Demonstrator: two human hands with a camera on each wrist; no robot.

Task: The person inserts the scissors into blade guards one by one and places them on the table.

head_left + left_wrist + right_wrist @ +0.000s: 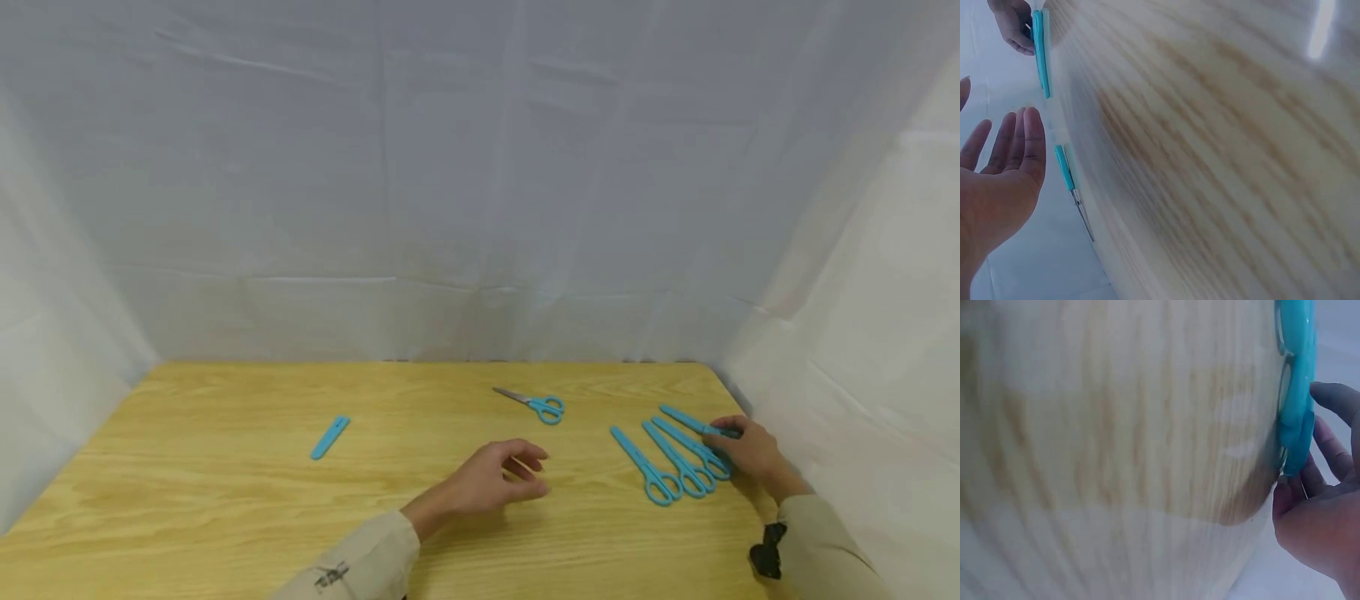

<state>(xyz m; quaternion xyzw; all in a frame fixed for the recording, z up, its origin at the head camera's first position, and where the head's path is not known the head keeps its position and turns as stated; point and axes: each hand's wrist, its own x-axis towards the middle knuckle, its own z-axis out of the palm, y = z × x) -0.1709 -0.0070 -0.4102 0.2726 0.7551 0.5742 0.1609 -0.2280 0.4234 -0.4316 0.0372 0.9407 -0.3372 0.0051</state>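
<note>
At the right end of a row of blue-handled scissors, my right hand (750, 450) grips the handle of one pair (682, 419), its blades inside a blue cover. Three more covered pairs lie beside it: the leftmost scissors (632, 454), the middle scissors (667, 447) and the nearest scissors (677, 435). In the right wrist view, fingers and thumb meet the blue handles (1300, 375) at the table's surface. My left hand (491, 479) hovers empty over the table, fingers loosely bent. Beyond it lie scissors with bare metal blades (534, 403).
A loose blue blade cover (330, 437) lies on the left part of the wooden table (225, 500). White sheeting (450, 167) hangs behind the table, with more sheeting along both sides.
</note>
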